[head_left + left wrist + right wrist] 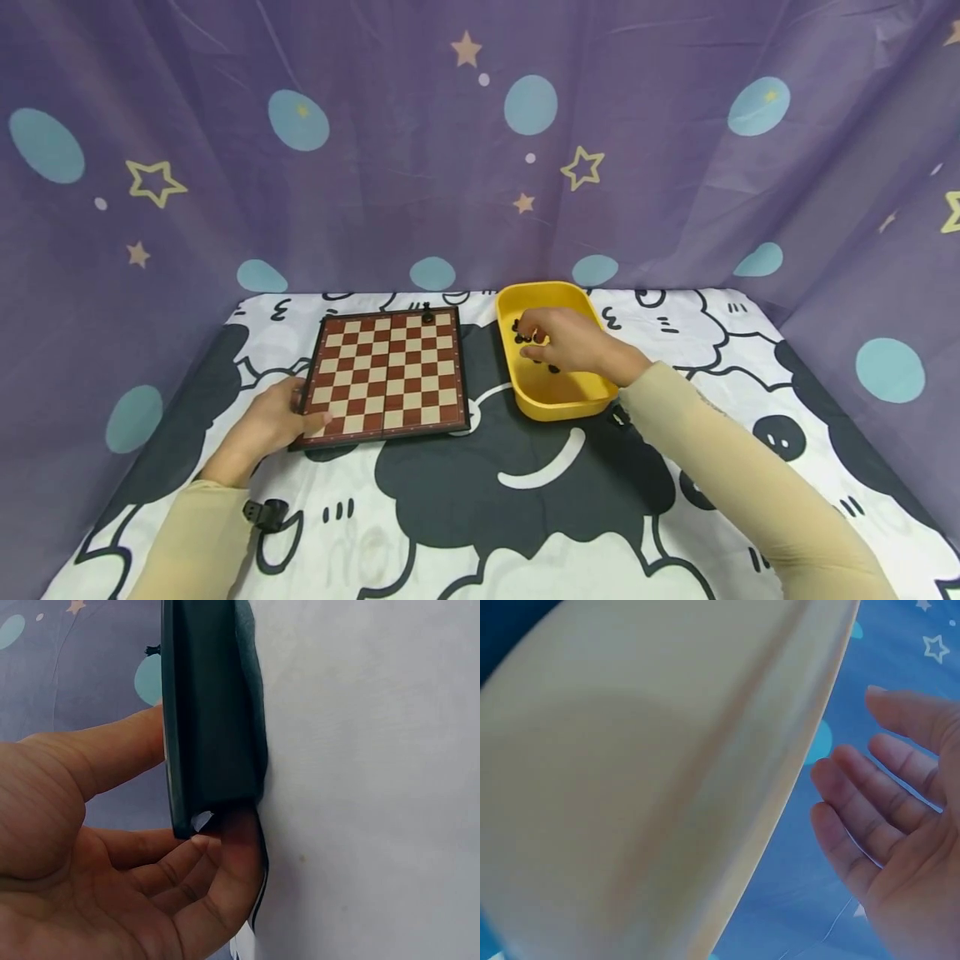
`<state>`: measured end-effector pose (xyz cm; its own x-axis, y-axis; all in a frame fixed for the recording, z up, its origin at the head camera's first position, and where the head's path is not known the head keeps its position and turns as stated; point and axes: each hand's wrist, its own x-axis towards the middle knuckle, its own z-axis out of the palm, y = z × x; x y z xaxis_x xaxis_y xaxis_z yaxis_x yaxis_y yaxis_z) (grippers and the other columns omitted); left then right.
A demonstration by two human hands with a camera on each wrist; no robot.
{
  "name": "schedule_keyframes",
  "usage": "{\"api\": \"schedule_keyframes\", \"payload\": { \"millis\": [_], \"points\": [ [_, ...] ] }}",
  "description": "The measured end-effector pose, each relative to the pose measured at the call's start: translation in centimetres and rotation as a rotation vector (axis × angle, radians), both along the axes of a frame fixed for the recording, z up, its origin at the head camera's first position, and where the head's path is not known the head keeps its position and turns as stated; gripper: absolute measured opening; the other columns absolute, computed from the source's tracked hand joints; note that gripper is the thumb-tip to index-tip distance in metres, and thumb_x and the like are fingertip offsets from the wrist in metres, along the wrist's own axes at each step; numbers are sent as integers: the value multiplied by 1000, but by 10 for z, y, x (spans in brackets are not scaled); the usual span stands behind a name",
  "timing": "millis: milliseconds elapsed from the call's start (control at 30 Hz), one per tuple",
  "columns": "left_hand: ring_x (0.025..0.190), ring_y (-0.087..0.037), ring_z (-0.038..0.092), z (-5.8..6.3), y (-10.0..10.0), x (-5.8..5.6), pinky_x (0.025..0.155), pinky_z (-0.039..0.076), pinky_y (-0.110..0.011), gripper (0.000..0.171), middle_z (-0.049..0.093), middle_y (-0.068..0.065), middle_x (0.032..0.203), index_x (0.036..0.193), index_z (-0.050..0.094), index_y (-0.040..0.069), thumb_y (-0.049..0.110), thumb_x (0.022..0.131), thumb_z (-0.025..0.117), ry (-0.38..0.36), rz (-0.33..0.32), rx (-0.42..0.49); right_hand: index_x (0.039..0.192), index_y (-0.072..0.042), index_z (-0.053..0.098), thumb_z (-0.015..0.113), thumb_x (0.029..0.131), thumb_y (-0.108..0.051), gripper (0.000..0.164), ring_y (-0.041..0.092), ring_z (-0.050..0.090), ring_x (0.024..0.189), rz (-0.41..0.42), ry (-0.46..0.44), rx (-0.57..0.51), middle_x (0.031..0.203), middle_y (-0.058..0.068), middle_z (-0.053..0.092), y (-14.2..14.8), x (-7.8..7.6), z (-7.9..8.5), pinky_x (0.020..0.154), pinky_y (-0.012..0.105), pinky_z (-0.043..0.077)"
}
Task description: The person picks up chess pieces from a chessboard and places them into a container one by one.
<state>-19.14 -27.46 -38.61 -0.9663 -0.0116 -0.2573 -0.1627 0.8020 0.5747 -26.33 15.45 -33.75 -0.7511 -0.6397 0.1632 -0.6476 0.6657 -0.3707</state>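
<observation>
My left hand (270,421) grips the left front edge of a red and cream chessboard (386,375), thumb over the top. The left wrist view has that hand's fingers curled below the board's dark side (214,712). One black chess piece (427,315) stands upright in the far right part of the board. Over the yellow bin (562,412) is my right hand (566,337), fingers bent loosely downward. Nothing shows between its fingers (877,802) in the right wrist view. Several black chess pieces (522,337) lie in the bin, partly hidden by this hand.
A white and dark cartoon-print cloth (465,492) covers the table under the board and bin. Behind it hangs a purple curtain (390,167) with stars and blue ovals. The bin stands to the right of the board, with a strip of cloth between them.
</observation>
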Motion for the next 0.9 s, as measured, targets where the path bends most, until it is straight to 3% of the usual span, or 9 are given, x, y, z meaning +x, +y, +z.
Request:
{"api": "schedule_keyframes", "payload": {
  "millis": [167,400,900],
  "points": [
    [91,-33,58,-1,0,-1,74,45,-46,82,58,-27,108,136,32,-13,34,83,74,18,-7,-1,104,-9,64,72,86,-22,23,14,60,81,4,-10,24,97,4,66,-17,-1,7,77,32,48],
    [93,-34,57,-1,-1,0,75,45,-47,85,57,-28,110,137,31,-14,35,83,74,14,0,-8,110,-13,63,71,87,-27,29,19,62,91,13,-35,89,104,-1,64,-42,-6,20,79,31,49],
    [92,-33,59,-1,0,0,73,45,-45,81,59,-27,109,137,32,-12,33,84,74,14,-14,14,117,-15,60,66,90,-27,30,10,58,90,105,-15,150,114,0,63,-87,-32,30,80,27,47]
  ]
}}
